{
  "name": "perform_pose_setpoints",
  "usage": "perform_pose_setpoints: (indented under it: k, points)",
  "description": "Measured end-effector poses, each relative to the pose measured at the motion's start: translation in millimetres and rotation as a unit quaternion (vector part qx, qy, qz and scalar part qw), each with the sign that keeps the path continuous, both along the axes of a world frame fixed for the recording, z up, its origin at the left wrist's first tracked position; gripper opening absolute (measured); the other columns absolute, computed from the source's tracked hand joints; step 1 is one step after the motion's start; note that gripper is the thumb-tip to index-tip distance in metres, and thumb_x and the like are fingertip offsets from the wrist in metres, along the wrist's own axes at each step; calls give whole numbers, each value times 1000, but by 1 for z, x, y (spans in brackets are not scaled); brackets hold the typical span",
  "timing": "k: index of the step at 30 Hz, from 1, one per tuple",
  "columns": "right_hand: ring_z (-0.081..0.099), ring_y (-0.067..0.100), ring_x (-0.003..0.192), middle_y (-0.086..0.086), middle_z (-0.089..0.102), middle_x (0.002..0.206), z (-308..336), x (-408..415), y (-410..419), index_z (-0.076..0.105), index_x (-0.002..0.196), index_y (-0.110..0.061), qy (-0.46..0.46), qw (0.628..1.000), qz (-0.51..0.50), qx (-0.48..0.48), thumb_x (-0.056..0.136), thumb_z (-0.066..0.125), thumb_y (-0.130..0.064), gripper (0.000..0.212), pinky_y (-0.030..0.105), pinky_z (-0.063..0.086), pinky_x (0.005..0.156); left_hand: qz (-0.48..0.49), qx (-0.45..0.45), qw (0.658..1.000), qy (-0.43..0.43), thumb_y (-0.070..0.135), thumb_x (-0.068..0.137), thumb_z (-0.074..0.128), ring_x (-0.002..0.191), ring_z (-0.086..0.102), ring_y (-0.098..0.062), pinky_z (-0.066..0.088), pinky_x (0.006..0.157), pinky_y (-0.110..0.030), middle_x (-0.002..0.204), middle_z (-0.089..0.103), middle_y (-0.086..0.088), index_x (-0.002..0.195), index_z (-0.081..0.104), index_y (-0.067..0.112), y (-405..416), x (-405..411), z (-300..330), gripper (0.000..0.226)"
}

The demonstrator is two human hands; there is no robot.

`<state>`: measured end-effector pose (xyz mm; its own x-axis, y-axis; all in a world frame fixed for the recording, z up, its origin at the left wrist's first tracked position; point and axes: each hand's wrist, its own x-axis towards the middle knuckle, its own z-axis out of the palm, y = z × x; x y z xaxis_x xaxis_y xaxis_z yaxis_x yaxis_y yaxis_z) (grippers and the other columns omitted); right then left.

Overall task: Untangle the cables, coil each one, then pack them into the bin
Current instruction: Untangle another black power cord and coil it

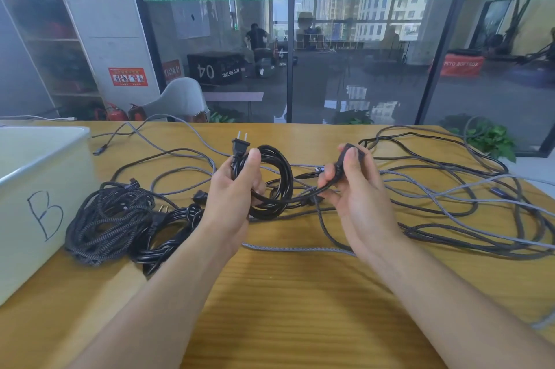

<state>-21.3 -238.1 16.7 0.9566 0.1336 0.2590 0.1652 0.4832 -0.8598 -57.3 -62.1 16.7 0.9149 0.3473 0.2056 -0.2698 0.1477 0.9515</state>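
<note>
Left hand (237,188): gripped a coiled black power cable (271,182) above the table (300,293), plug prongs up.
Right hand (357,188): pinched that cable's other end.
Finished coils (120,224): lay beside the white bin (39,203).
Loose grey cables (465,203): sprawled across the table's right.

L hand (240,188) raised, fingers curled gripping, R hand (354,188) raised, thumb & fingers pinching, forearms extended
</note>
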Motion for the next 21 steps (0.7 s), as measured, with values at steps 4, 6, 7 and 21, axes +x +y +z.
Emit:
perform_pose_setpoints:
  k: [4,6,7,21]
  points:
    - [53,19,80,5,53,85,4,-1,-3,59,136,-13,69,990,103,60,109,39,-3,35,38,50,87,-45,-16,999,-25,37,106,55,60,30,-14,33,62,-29,67,32,1,77,41,21,-3,-3,3,36]
    - [58,20,83,8,60,91,2,-1,-3,63,125,-7,71,993,89,41,105,46,6,30,38,56,89,-65,-33,997,-40,38,106,54,60,31,-14,35,61,-27,66,33,2,77,43,21,-3,-4,6,35]
    - [61,20,84,10,64,95,0,0,-3,64,119,-6,74,994,70,33,104,49,7,25,38,59,89,-72,-38,996,-47,38,105,54,60,32,-14,35,60,-26,66,34,3,77,44,22,-3,-5,7,34]
    - [68,21,85,17,75,113,-11,13,-9,72,126,-15,45,986,-47,-153,101,63,-3,29,40,63,86,-99,19,994,-40,35,103,59,55,32,-10,33,51,-18,71,39,1,86,52,20,-17,-13,7,23]
